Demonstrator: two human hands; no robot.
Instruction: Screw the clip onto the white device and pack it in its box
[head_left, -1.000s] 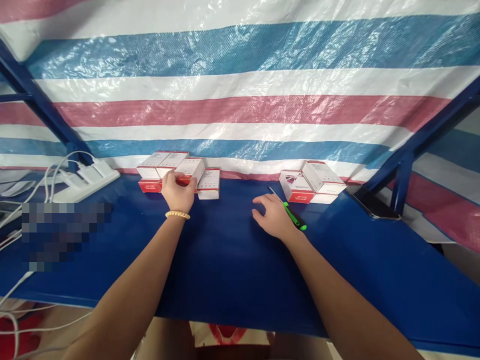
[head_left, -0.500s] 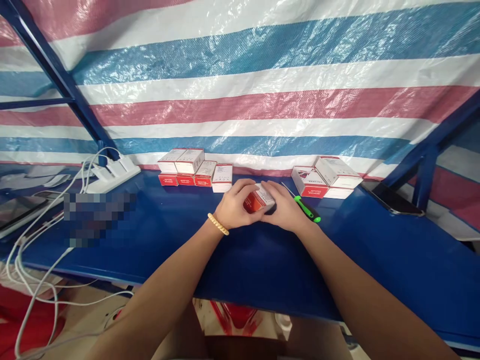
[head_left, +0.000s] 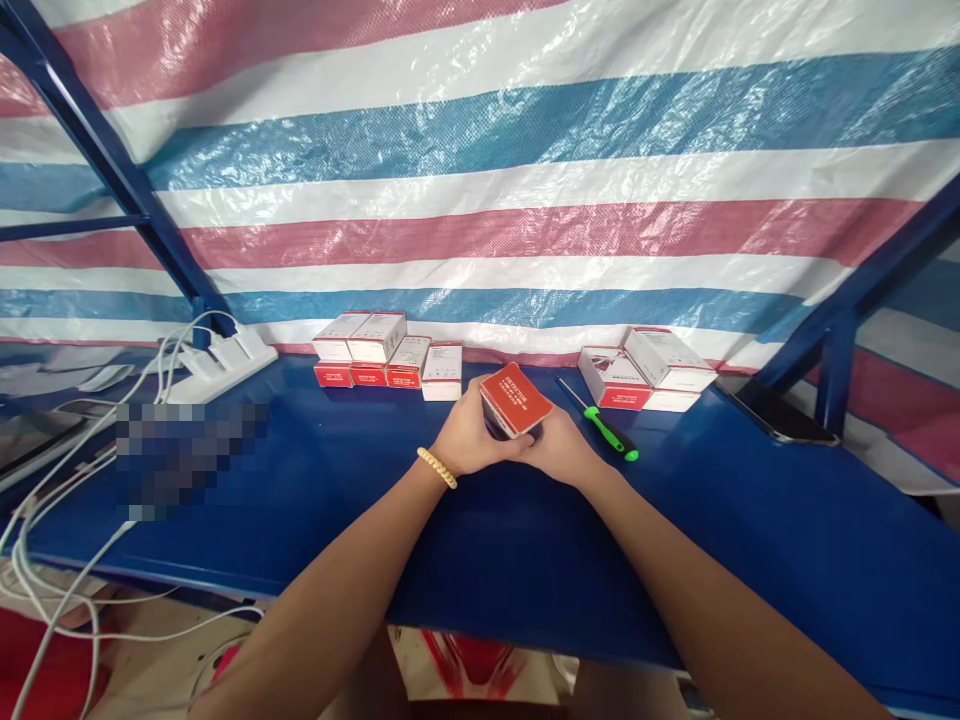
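Note:
Both hands hold one small red and white box (head_left: 516, 399) above the blue bench (head_left: 480, 540), its red face turned up toward me. My left hand (head_left: 469, 440), with a bead bracelet at the wrist, grips the box from the left and below. My right hand (head_left: 559, 445) grips it from the right. A row of several similar boxes (head_left: 386, 362) stands against the tarp at the back left. A second small pile of boxes (head_left: 652, 368) sits at the back right. A green-handled screwdriver (head_left: 609, 431) lies just right of my right hand.
A white power strip (head_left: 221, 365) with plugged chargers and white cables (head_left: 52, 510) lies at the left. A dark phone (head_left: 780, 415) rests at the right, beside a blue frame post (head_left: 836, 380). A striped tarp (head_left: 480, 200) closes the back.
My left hand took a box from the left row and brought it to the middle, where my right hand joined it. The box has since been turned red face up.

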